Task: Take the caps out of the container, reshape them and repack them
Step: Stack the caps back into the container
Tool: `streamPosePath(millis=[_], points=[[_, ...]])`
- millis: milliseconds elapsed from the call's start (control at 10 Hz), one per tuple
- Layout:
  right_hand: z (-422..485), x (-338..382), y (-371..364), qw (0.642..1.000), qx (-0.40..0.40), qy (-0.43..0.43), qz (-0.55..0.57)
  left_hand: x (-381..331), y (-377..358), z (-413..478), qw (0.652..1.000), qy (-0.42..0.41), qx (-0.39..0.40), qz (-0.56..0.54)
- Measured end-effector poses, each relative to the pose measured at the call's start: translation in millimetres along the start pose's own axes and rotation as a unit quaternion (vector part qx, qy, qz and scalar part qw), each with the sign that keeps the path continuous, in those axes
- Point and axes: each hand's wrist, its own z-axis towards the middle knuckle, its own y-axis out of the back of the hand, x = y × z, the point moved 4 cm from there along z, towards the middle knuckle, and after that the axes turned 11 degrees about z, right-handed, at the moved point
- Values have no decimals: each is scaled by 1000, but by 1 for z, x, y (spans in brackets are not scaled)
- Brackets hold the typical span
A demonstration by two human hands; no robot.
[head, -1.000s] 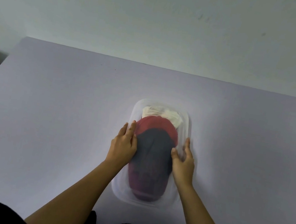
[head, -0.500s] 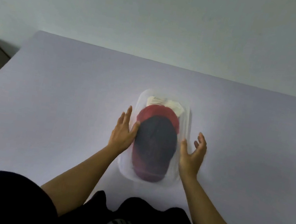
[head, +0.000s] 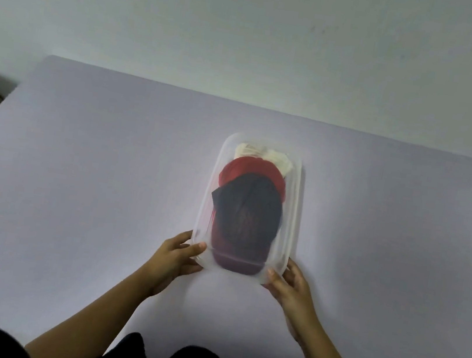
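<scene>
Both hands grip the near end of the packed container.

The left hand (head: 176, 254) clasps the near-left corner of the translucent container (head: 292, 212), thumb on the rim; inside, a dark cap (head: 250, 208) lies over a red cap (head: 248, 170) and a cream cap (head: 277, 159), mid-table (head: 89, 187); the right hand (head: 293, 288) holds the near-right corner.

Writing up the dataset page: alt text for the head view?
Both hands hold the near corners of a clear plastic container on a lavender table: left hand, right hand. Inside lie a dark cap, a red cap and a cream cap, overlapping.
</scene>
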Motion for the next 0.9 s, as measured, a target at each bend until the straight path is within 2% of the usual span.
streamPosePath(millis=[400, 700, 800, 900], points=[[112, 90, 12, 999, -12, 32, -32, -105, -29, 103, 998, 0, -12, -56], [150, 106, 9, 995, -27, 20, -90, -128, -29, 138, 998, 23, -29, -47], [140, 110, 12, 990, -68, 42, -116, -133, -28, 132, 995, 15, -62, 73], [125, 112, 12, 978, -120, 107, -131, -137, -32, 118, 966, -51, -143, 207]])
